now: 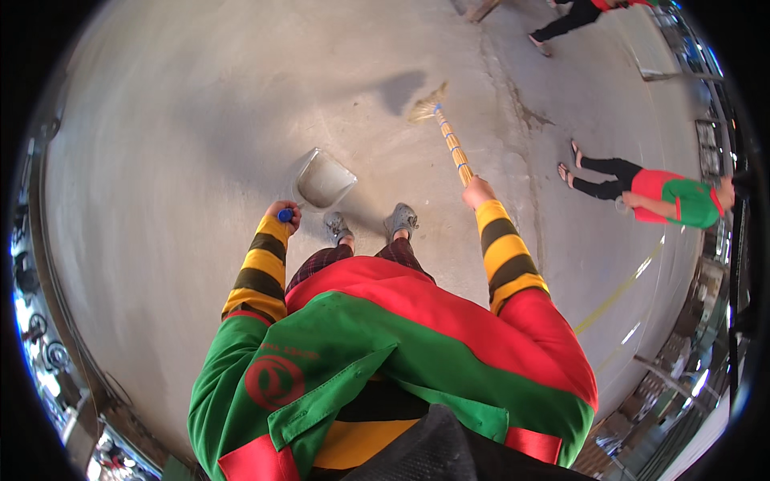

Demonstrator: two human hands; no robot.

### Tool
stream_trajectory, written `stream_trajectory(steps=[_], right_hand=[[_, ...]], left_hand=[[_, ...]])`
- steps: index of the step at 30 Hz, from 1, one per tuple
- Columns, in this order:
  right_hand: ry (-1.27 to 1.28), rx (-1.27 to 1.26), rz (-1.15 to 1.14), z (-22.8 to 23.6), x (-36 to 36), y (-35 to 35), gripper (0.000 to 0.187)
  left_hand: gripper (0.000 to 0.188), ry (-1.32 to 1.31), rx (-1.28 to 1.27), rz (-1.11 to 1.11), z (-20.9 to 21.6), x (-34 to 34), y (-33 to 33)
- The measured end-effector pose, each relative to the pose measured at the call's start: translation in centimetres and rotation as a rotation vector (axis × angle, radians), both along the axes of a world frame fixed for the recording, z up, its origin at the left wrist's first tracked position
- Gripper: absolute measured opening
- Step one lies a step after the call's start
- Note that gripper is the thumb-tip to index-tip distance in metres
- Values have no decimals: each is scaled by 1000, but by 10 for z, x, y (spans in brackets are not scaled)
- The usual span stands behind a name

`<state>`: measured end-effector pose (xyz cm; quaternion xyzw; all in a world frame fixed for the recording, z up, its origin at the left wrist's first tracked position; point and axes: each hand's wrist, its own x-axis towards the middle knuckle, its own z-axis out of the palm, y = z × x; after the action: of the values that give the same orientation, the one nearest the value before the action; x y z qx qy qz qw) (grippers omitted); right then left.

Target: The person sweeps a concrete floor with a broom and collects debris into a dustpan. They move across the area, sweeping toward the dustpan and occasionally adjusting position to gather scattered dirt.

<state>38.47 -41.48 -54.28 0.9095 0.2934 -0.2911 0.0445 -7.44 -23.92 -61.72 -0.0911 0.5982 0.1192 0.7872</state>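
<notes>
My left hand (285, 215) is closed round the blue-ended handle of a dustpan. The pale, scoop-shaped dustpan (323, 179) hangs in front of my feet, to the right of that hand; whether it touches the floor I cannot tell. Farther out on the right, my right hand (479, 192) grips a broom (454, 146) by its light cane handle, bound with blue bands. Its straw bristles (429, 103) fan out at the far end, beside a dark shadow on the floor. Both my forearms wear yellow and black striped sleeves.
A concrete floor (160, 240) spreads around me, with a crack (513, 104) to the right. One person (658, 192) stands at the right; another person (573, 20) is at the far right. Stacked goods and clutter (642, 401) line the right edge. My grey shoes (400, 219) are below the dustpan.
</notes>
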Motion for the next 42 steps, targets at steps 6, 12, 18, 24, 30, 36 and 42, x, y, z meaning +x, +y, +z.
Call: stream_trajectory(steps=[6, 12, 18, 24, 30, 36, 42], right_hand=[[272, -212, -79, -41, -38, 42, 30], [221, -33, 322, -32, -151, -39, 41], [403, -111, 486, 21, -161, -77, 36], [506, 37, 367, 83, -115, -108, 45], [401, -79, 159, 61, -81, -161, 35], [820, -17, -754, 42, -39, -186, 17], [492, -70, -715, 2, 11, -132, 13]], left_hand=[[11, 77, 49, 1, 9, -1, -9], [13, 77, 73, -44, 17, 2, -16], [12, 62, 64, -3, 6, 6, -7], [11, 3, -28, 42, 0, -10, -6], [13, -37, -47, 252, 3, -66, -19], [15, -200, -20, 338, 13, -109, -33], [12, -88, -8, 258, 14, -110, -36]])
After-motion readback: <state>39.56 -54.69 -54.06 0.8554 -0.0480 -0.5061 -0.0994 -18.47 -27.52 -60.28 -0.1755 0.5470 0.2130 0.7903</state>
